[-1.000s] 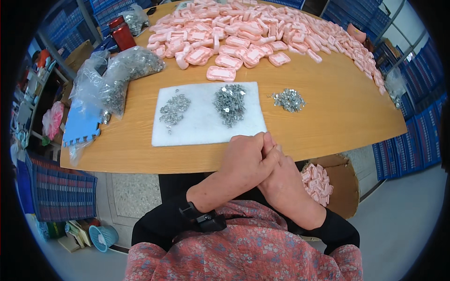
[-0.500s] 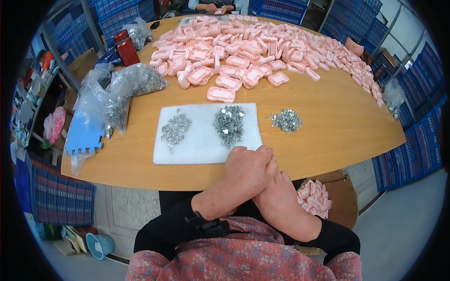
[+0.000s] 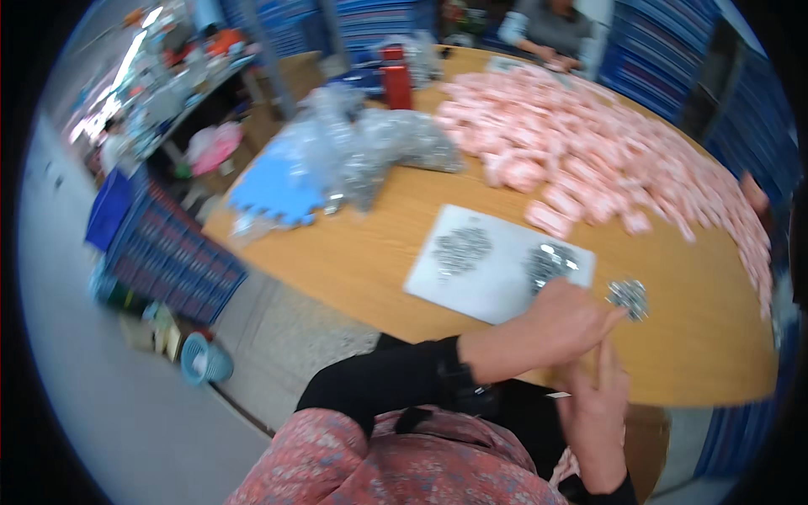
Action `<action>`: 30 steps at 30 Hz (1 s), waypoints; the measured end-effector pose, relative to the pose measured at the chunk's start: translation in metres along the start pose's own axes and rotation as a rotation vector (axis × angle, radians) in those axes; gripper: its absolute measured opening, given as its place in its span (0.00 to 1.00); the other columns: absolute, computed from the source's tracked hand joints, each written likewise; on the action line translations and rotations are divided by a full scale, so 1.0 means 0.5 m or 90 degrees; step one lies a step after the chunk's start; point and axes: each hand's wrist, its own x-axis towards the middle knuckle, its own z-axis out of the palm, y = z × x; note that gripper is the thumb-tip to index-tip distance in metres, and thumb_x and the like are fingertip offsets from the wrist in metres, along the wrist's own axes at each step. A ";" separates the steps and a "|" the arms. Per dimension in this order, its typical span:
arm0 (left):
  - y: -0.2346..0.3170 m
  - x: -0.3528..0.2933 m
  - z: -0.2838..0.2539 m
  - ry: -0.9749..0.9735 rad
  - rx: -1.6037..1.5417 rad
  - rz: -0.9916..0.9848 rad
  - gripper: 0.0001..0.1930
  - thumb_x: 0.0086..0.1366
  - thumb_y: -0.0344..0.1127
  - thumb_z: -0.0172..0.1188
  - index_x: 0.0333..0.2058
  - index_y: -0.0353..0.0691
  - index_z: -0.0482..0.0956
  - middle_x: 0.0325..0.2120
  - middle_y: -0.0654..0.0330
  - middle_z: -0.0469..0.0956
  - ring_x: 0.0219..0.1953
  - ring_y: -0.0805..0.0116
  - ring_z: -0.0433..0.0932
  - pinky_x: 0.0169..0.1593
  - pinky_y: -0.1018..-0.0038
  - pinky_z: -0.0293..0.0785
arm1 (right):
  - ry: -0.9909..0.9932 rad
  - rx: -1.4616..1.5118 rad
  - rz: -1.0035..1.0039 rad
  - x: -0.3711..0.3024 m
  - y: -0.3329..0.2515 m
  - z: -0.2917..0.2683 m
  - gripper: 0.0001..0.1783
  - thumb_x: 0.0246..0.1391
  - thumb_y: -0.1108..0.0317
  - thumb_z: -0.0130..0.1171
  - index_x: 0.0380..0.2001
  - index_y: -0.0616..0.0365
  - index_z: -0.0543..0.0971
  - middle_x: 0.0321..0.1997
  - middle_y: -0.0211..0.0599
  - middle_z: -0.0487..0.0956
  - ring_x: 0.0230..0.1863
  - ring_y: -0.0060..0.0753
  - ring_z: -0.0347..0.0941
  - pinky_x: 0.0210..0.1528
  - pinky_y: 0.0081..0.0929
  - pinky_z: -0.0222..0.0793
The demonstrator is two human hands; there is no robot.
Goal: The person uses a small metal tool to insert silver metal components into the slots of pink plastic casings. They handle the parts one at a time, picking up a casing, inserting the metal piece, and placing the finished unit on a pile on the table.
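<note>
Both of my hands meet over the near edge of the table, blurred by motion. My left hand is closed, its fingers curled, and what it may hold is hidden. Just below it my right hand points upward with fingers stretched and apart. A small white sliver shows beside its thumb, too small to name. Beyond my left hand lies a white foam pad with a loose heap of small metal pieces and a denser heap. Another small metal heap sits on the bare wood to the right.
Pink plastic cases cover the far and right parts of the table. Bags of metal pieces, a blue foam mat and a red bottle stand left. A co-worker sits opposite. Blue crates flank the table.
The view has swung left and tilted. My hands, clasped together before, have come partly apart; the right hand now sits lower with its fingers stretched.
</note>
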 end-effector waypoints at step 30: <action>-0.380 0.199 0.084 -0.103 0.142 -0.106 0.13 0.52 0.39 0.64 0.32 0.37 0.85 0.35 0.46 0.81 0.43 0.48 0.78 0.48 0.57 0.74 | 0.183 0.694 0.463 -0.027 0.275 0.148 0.25 0.71 0.45 0.37 0.46 0.55 0.73 0.19 0.23 0.65 0.16 0.14 0.58 0.17 0.15 0.50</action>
